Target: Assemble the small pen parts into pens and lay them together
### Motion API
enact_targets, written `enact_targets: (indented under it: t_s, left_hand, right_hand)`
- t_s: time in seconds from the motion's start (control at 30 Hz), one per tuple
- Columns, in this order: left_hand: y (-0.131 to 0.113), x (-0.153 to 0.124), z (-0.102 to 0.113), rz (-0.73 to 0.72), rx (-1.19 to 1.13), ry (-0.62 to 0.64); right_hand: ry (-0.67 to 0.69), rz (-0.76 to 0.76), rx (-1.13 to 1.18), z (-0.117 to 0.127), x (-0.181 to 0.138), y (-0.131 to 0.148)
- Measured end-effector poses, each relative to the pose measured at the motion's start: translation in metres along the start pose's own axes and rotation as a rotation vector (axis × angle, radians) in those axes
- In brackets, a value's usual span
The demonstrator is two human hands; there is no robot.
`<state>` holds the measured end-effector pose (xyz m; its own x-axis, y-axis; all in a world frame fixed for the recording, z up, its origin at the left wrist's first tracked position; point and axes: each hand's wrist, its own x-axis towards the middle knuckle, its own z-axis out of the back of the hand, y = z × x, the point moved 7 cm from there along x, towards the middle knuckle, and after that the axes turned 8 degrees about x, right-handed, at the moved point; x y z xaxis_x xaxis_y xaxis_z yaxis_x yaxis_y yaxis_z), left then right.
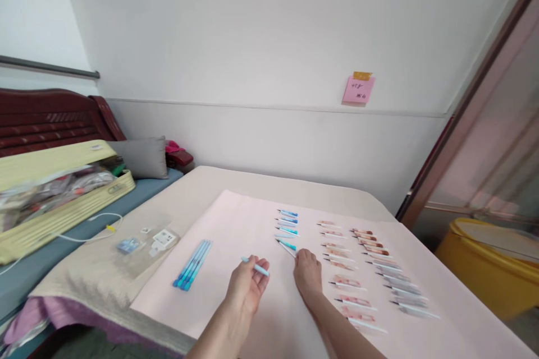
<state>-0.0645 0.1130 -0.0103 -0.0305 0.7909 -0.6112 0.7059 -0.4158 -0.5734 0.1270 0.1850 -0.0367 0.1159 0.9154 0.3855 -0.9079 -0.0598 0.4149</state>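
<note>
My left hand (pixel 247 286) is palm up over a pale pink sheet (pixel 236 224) and its fingers curl round a light blue pen (pixel 255 266). My right hand (pixel 308 274) rests on the sheet with its fingertips at a white and teal pen (pixel 287 247), the nearest of a column of blue pens (pixel 287 223). Whether those fingers pinch that pen I cannot make out. To the right lie two columns of pink and grey pens (pixel 353 269). A bundle of blue pens (pixel 192 263) lies to the left.
The sheet covers a beige table (pixel 202 179). Small packets (pixel 145 241) and a white cable (pixel 90 230) lie at its left. A bed with a yellow panel (pixel 50 202) stands left. A yellow bin (pixel 488 263) stands right. A pink note (pixel 357 90) hangs on the wall.
</note>
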Motion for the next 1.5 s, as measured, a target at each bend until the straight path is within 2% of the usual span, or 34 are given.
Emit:
enact_targets:
  t_s: [0.17,0.3,0.4,0.6,0.83,1.17,1.37,1.5]
  left_hand:
    - [-0.022,0.009,0.008,-0.067,-0.104,-0.067]
    - [-0.042,0.012,0.013,-0.138,-0.151,-0.09]
    - [-0.05,0.011,0.019,-0.173,-0.157,-0.118]
    - [-0.049,0.009,0.02,-0.188,-0.154,-0.125]
    - [-0.045,0.009,0.018,-0.182,-0.147,-0.127]
    - [-0.046,0.008,0.017,-0.206,-0.15,-0.109]
    - [-0.047,0.0,0.007,-0.284,-0.03,-0.019]
    - [-0.048,-0.003,0.005,-0.281,-0.005,-0.023]
  right_hand:
    - [-0.007,0.11,0.098,0.022,-0.024,0.032]
    - [-0.042,0.296,0.23,0.044,-0.052,0.068]
    - [-0.088,0.4,0.267,0.054,-0.065,0.084]
    - [-0.105,0.438,0.256,0.056,-0.067,0.088]
    - [-0.085,0.564,0.173,0.058,-0.066,0.094]
    - [-0.066,0.588,0.183,0.058,-0.065,0.098]
    - [-0.072,0.559,0.161,0.068,-0.056,0.105]
    - [-0.053,0.548,0.153,0.07,-0.049,0.104]
